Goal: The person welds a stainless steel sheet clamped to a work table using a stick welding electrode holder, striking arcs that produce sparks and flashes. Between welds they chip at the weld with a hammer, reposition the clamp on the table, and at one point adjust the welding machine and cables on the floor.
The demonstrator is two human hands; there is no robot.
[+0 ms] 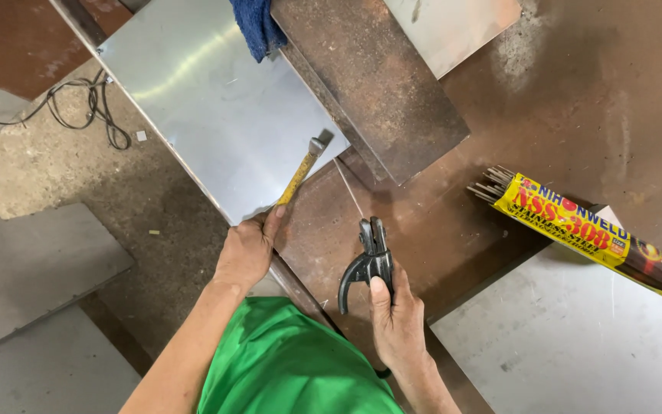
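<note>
Holding a hammer by its yellow handle, the left hand is shut tight around it. The hammer head rests on a shiny metal sheet. The right hand is closed around a black clamp, with a thin rod sticking out. A yellow pack of rods lies well apart, to the right.

A rusty brown steel workbench carries everything. A shiny metal sheet overhangs its left edge, and a rusty plate lies just right of it. Another shiny sheet sits at the near right corner, with a yellow packet of welding rods touching its far edge.
</note>
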